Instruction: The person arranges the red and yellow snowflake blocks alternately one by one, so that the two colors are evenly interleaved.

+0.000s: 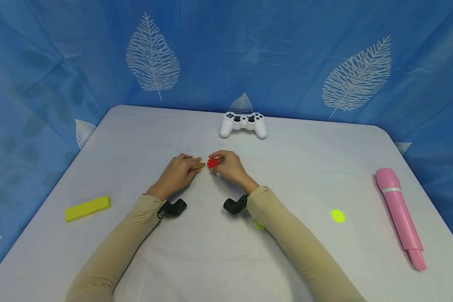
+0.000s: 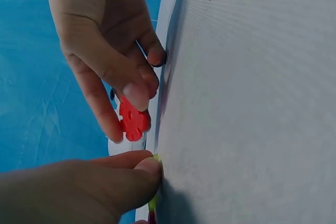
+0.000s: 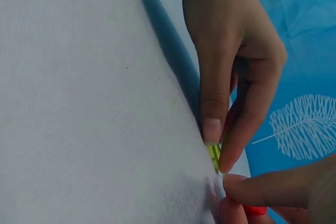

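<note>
Near the middle of the table, my left hand (image 1: 178,173) pinches a yellow-green notched snowflake disc (image 1: 201,165) between thumb and fingers, low over the white cloth. The fingers cover most of this disc; a green edge (image 3: 214,152) shows in the right wrist view. Just to the right, my right hand (image 1: 229,167) holds a red snowflake disc (image 1: 212,162) by its side, its notched face showing. In the left wrist view the red disc (image 2: 134,121) is a little apart from the left fingertips, and a dark red bit (image 2: 151,216) shows below the green edge.
A white game controller (image 1: 243,122) lies at the table's back edge. On the left is a yellow block (image 1: 87,208). To the right lie a yellow-green disc (image 1: 338,216) and a pink microphone-shaped object (image 1: 400,216). Another yellow-green disc (image 1: 259,225) is partly hidden by the right sleeve.
</note>
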Demonstrator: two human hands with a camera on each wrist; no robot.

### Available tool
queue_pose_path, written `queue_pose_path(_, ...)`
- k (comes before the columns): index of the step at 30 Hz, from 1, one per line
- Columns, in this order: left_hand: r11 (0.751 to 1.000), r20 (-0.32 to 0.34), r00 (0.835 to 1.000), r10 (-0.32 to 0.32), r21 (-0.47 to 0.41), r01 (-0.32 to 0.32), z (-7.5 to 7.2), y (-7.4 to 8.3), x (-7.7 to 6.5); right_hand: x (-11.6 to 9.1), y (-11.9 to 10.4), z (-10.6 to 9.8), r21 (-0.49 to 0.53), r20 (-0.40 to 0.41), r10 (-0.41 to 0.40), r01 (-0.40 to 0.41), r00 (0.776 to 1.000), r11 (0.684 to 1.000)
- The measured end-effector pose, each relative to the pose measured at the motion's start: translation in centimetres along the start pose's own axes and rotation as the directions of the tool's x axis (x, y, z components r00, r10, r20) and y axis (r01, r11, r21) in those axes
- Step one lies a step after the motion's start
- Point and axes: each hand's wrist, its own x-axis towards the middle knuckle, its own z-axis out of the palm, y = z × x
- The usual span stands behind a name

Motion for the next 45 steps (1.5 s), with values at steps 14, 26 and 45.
queue_pose_path(14,1.000,-0.003,1.000,-0.009,-0.009,0.009,0.0,0.0,0.1,0.7,-0.2,0.3,-0.294,0.028,-0.073,0.078,0.997,0.953)
queue_pose_path(26,0.999,0.006,0.999,-0.042,-0.009,0.042,-0.1,0.2,0.2,0.7,-0.3,0.4,-0.343,0.046,-0.096,0.106,0.994,0.933)
queue_pose_path(45,0.997,0.033,0.997,-0.074,0.020,0.074,-0.2,0.4,0.0,-0.2,-0.1,-0.3,-0.324,0.122,-0.113,0.147,0.986,0.935)
